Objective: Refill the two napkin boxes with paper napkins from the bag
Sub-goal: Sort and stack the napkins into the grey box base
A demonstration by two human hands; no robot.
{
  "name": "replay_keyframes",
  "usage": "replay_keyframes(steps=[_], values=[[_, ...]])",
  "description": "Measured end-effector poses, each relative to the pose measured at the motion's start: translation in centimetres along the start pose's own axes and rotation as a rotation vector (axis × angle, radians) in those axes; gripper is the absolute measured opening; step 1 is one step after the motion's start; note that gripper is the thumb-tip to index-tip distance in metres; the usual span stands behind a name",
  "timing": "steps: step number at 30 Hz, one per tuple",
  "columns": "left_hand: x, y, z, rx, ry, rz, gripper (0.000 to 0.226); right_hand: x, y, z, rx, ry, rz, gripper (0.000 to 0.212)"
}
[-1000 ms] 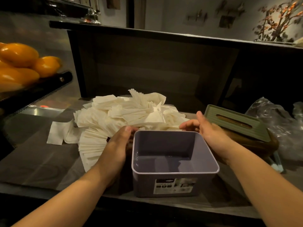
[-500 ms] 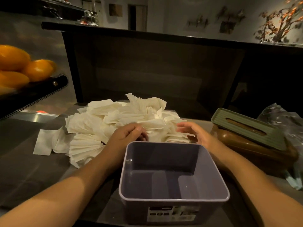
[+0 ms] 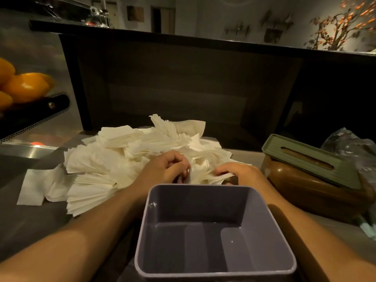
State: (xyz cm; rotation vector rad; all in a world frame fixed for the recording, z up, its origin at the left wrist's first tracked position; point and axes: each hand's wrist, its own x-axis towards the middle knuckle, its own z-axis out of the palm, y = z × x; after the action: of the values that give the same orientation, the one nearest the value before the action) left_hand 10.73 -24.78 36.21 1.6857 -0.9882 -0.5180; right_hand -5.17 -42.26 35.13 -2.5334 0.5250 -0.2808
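Observation:
An empty grey-purple napkin box (image 3: 264, 231) stands open at the counter's near edge, between my forearms. Behind it lies a loose heap of white paper napkins (image 3: 126, 157). My left hand (image 3: 164, 169) and my right hand (image 3: 238, 173) are at the near side of the heap, just beyond the box's far wall. Both hands curl around a fanned bunch of napkins (image 3: 205, 176) held between them. A brown napkin box (image 3: 305, 192) sits to the right, with a green slotted lid (image 3: 309, 161) resting askew on top.
A clear plastic bag (image 3: 354, 151) lies at the far right behind the brown box. Oranges (image 3: 24, 86) sit on a dark tray at the left above a steel surface. A dark raised bar wall (image 3: 183, 88) closes off the back of the counter.
Both hands left the sides of the grey box, reached forward into the napkin heap and closed on a bunch. The view tilted down, so the box looks nearer.

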Motion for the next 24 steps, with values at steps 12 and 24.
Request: replay_keyframes(steps=[12,24], values=[[-1.4,0.2,-0.7,-0.253,0.047,0.005,0.03,2.0,-3.3,0.2,-0.058,-0.004,0.098,0.065],[-0.8,-0.1,-0.7,-0.362,-0.035,0.096,0.023,1.3,-1.7,-1.0,-0.274,0.347,-0.13,0.035]])
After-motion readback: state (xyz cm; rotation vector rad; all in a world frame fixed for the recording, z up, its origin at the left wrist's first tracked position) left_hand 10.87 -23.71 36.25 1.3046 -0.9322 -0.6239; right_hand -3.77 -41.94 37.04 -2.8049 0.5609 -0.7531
